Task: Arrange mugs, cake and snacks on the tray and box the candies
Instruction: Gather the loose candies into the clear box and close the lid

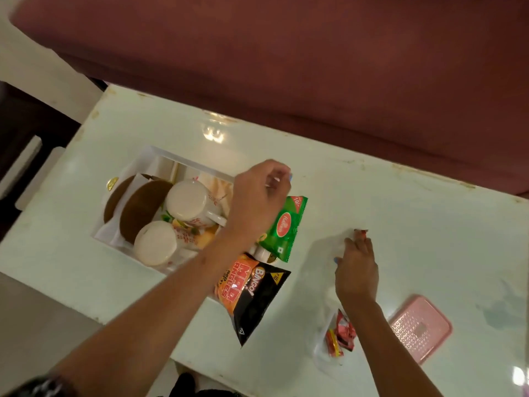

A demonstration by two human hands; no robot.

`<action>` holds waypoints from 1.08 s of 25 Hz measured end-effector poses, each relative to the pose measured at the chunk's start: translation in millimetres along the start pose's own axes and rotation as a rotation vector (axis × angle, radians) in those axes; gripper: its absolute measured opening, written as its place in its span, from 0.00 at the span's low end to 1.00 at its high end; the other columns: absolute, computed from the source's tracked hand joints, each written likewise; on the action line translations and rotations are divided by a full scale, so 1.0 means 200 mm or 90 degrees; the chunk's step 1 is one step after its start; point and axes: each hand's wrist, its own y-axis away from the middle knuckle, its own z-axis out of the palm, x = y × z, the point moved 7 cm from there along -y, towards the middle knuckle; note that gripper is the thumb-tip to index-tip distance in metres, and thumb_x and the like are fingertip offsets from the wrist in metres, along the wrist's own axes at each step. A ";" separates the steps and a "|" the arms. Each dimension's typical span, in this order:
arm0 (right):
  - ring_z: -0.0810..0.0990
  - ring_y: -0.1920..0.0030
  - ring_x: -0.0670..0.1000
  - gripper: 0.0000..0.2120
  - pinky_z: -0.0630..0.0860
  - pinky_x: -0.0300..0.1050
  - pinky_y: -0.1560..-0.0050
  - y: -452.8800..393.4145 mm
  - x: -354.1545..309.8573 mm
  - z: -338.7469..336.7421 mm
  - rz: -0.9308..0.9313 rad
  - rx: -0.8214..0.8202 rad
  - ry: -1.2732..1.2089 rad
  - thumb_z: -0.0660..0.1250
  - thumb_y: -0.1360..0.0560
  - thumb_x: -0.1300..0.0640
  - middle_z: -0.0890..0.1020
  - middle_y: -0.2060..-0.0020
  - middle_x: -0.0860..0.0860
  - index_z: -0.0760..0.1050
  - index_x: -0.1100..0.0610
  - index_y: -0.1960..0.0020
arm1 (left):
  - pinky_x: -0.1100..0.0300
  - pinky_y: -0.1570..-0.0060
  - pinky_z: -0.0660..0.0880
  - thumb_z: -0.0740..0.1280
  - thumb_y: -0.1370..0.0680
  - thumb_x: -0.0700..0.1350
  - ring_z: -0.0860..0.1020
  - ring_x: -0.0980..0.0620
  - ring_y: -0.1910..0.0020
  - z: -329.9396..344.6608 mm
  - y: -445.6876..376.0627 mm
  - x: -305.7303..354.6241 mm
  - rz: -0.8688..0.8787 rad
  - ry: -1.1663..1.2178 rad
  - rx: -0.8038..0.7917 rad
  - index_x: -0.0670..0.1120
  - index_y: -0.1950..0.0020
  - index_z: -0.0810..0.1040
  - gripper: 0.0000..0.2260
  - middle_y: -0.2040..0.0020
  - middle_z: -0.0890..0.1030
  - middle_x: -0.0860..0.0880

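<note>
A white tray (160, 156) holds two upside-down white mugs (187, 200) (156, 243) with red patterns and round brown cakes (140, 207). A green snack packet (286, 224) leans over the tray's right edge. An orange and black chips packet (252, 293) lies at the tray's near right corner. My left hand (257, 202) hovers over the tray's right side with curled fingers, covering part of the green packet. My right hand (356, 267) rests on a clear plastic bag (323, 348) and pinches a red-wrapped candy (361, 232) at its fingertips. More red candies (342, 332) lie in the bag.
A pink patterned box (420, 328) lies flat near the table's right front. The white table (400, 196) has a worn far edge, with a maroon sofa (286, 53) behind it. Floor shows past the table's left and near edges.
</note>
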 end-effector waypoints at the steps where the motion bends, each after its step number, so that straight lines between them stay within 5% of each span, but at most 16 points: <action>1: 0.57 0.24 0.56 0.20 0.69 0.48 0.34 0.00 0.00 0.00 0.002 -0.008 -0.004 0.64 0.24 0.64 0.61 0.25 0.55 0.68 0.62 0.33 | 0.64 0.54 0.78 0.67 0.25 0.40 0.81 0.53 0.56 0.04 -0.11 -0.06 -0.011 -0.063 -0.024 0.44 0.47 0.80 0.08 0.53 0.82 0.50; 6: 0.62 0.26 0.55 0.21 0.71 0.50 0.36 -0.03 0.03 -0.01 0.027 -0.017 -0.034 0.65 0.25 0.67 0.63 0.25 0.54 0.70 0.62 0.33 | 0.56 0.41 0.70 0.64 0.28 0.30 0.74 0.42 0.40 0.24 -0.36 -0.44 -0.090 -0.415 -0.249 0.41 0.38 0.76 0.20 0.40 0.76 0.39; 13: 0.65 0.27 0.55 0.22 0.73 0.51 0.36 -0.03 0.04 0.00 0.010 -0.030 -0.060 0.63 0.25 0.70 0.61 0.25 0.54 0.69 0.62 0.32 | 0.54 0.42 0.74 0.65 0.27 0.31 0.77 0.41 0.44 0.30 -0.44 -0.50 -0.078 -0.475 -0.264 0.37 0.44 0.79 0.13 0.42 0.79 0.38; 18: 0.62 0.26 0.55 0.22 0.69 0.50 0.33 -0.02 0.03 -0.02 0.010 -0.030 -0.052 0.63 0.25 0.68 0.60 0.24 0.53 0.67 0.63 0.31 | 0.54 0.46 0.76 0.66 0.27 0.38 0.81 0.43 0.53 0.20 -0.34 -0.20 -0.011 -0.269 -0.104 0.37 0.49 0.82 0.10 0.51 0.84 0.40; 21: 0.66 0.29 0.57 0.20 0.69 0.49 0.35 -0.03 0.01 -0.05 0.017 -0.040 -0.021 0.66 0.26 0.66 0.64 0.26 0.54 0.70 0.63 0.34 | 0.65 0.58 0.79 0.68 0.28 0.40 0.82 0.56 0.63 0.11 -0.07 0.05 0.032 -0.067 -0.030 0.43 0.51 0.83 0.08 0.60 0.85 0.49; 24: 0.77 0.41 0.58 0.19 0.73 0.47 0.44 -0.06 0.00 -0.09 -0.004 -0.052 0.044 0.70 0.28 0.61 0.76 0.37 0.57 0.73 0.63 0.39 | 0.76 0.64 0.74 0.70 0.29 0.40 0.80 0.66 0.66 0.17 0.37 0.17 -0.023 0.082 -0.061 0.48 0.55 0.84 0.06 0.64 0.82 0.59; 27: 0.80 0.45 0.58 0.20 0.73 0.46 0.48 -0.07 0.02 -0.10 -0.037 -0.053 0.086 0.70 0.27 0.57 0.80 0.44 0.57 0.72 0.63 0.38 | 0.73 0.59 0.77 0.70 0.28 0.37 0.80 0.64 0.60 0.36 0.77 0.15 -0.108 0.144 -0.130 0.44 0.54 0.83 0.06 0.57 0.81 0.52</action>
